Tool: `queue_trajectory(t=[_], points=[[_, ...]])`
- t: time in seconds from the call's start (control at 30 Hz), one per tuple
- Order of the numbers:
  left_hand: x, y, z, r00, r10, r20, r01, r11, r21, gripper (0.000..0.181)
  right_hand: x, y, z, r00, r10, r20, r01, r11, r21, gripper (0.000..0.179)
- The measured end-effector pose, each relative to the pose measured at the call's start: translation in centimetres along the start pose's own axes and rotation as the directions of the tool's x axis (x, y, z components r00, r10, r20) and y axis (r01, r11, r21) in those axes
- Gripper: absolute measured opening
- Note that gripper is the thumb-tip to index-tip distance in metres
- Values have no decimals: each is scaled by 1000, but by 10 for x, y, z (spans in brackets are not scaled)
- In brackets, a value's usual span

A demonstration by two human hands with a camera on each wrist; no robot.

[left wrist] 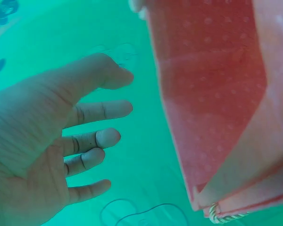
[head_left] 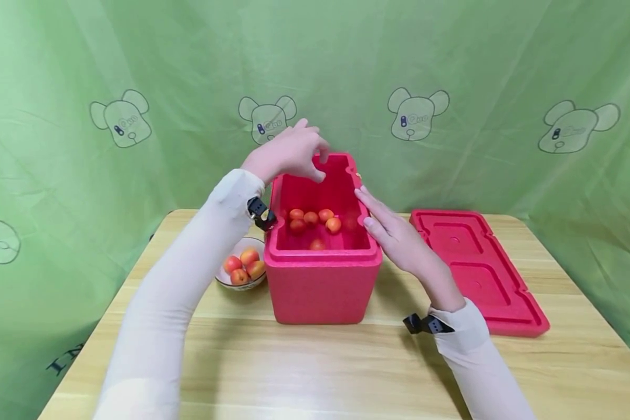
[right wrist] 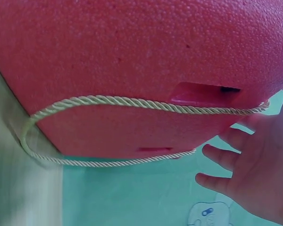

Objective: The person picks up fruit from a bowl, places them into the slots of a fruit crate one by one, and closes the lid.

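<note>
A red foam box stands uncovered in the middle of the table. Several orange-red fruits like apricots lie on its floor. Above the box's far left part, my left hand hovers with bent, spread fingers and nothing in it; the left wrist view shows the bare palm. My right hand rests along the right rim with fairly straight fingers. In the right wrist view a twisted cord hangs in a loop on the box's side, beside the fingers.
Left of the box, a white bowl holds several similar fruits, partly beneath the left forearm. A red lid lies flat at the table's right. Behind the wooden table hangs a green curtain.
</note>
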State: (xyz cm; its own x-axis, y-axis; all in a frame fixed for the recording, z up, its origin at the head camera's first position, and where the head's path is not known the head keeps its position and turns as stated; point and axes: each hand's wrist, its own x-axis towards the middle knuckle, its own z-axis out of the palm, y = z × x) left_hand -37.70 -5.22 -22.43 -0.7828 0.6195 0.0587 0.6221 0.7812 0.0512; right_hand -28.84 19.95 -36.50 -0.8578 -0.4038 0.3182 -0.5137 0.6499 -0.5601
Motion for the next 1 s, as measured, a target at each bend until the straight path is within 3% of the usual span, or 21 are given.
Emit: queue_trajectory(t=[0.2,0.37,0.5,0.73,0.87,1.0], points=[[-35,-10,-4,994,-1,-107,-7,997,-71,30,0,-8,-3,999,-26,-21,22,988,-150,60],[-74,-30,7,976,-22,-215,-17,983,-181,31,0,-8,-2,997,-68,-44,58,977,-205,59],[-106,-46,26,959,-73,-273,-2,964,-264,33,-1,-6,-3,992,-109,-63,93,972,-217,57],[-147,-72,67,931,-157,-330,26,929,-368,30,1,0,-1,977,-187,-107,157,959,-236,56],[-162,-85,91,912,-193,-363,19,902,-431,29,1,0,2,969,-217,-116,184,953,-242,55],[-164,-94,109,905,-192,-381,-6,887,-463,32,1,0,2,965,-226,-135,188,951,-246,55]])
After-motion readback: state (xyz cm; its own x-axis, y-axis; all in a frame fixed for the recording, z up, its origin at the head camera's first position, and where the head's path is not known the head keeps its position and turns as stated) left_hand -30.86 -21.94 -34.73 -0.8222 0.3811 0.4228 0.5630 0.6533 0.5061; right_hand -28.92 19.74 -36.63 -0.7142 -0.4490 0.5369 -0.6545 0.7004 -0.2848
